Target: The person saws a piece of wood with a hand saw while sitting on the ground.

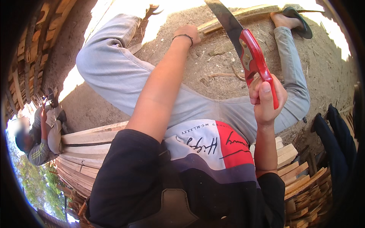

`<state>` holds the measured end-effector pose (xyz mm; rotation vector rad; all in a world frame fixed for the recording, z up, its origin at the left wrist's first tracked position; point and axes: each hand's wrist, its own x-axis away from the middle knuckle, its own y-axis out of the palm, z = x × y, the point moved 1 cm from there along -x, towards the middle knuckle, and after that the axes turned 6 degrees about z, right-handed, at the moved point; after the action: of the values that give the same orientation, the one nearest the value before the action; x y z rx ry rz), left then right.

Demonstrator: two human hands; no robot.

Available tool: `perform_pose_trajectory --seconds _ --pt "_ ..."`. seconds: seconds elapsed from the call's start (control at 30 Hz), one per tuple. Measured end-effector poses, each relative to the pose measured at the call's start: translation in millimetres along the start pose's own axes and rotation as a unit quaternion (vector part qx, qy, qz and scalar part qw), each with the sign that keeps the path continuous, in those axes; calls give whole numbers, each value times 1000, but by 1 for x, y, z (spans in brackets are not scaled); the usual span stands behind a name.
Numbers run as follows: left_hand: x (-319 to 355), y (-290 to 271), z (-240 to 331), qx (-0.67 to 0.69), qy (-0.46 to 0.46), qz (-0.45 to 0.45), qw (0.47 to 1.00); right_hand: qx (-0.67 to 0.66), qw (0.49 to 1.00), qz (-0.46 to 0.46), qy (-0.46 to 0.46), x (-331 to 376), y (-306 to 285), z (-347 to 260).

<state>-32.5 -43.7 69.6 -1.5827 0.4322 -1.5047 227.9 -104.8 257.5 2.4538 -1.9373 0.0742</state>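
A handsaw (258, 55) with a red handle and a dark toothed blade is held up at the right, its blade slanting toward the upper left. My right hand (268, 97) is closed round the lower part of its handle, thumb on top. The blade's tip runs out of the picture. Farther off, my left hand (186, 35), with a dark band at the wrist, is curled low over the ground. It is beside the near-left end of a long wooden plank (243, 14); its fingertips are hidden, so what it may grip does not show.
Stacked sawn boards (89, 150) lie behind me on the left, and more timber (300, 173) on the right. Another person (42, 136) sits at the far left. Dark-trousered legs (336, 136) show at the right edge. Sticks and chips lie on the dirt ground (218, 85).
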Motion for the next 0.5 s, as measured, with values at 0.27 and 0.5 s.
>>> perform_pose_trajectory --seconds 0.27,0.5 --pt "-9 23 -10 80 3 25 996 98 994 -48 17 -1 29 48" --pt "-8 28 -16 145 -23 31 989 137 989 -62 12 2 42 70"
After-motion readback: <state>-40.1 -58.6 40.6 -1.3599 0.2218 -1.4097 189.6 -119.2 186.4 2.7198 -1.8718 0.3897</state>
